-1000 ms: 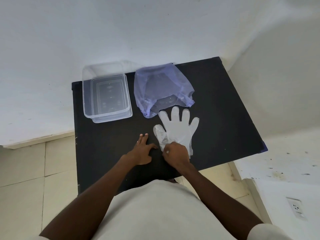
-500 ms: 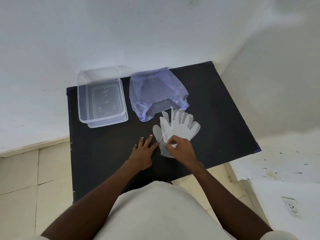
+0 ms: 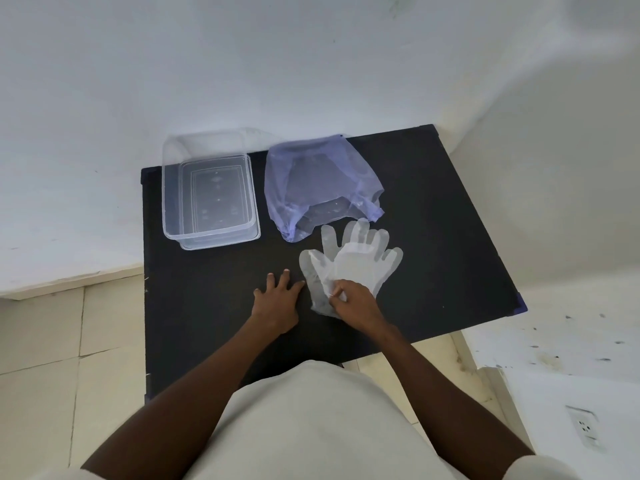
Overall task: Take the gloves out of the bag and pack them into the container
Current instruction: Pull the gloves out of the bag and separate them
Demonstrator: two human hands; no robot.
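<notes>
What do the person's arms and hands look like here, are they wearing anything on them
Both arms are bare from the wrist up past the elbow. The left hand and right hand wear no gloves, and no rings, watch or bracelet show. Short pale cream sleeves appear only at the bottom corners of the view, matching the cream top worn on the body.

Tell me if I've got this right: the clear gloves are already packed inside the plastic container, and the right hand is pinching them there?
Not quite. The head view shows the gloves lying on the black table, beside the purple bag; nothing shows in the container. The right hand is pinching them, as you said.
</notes>
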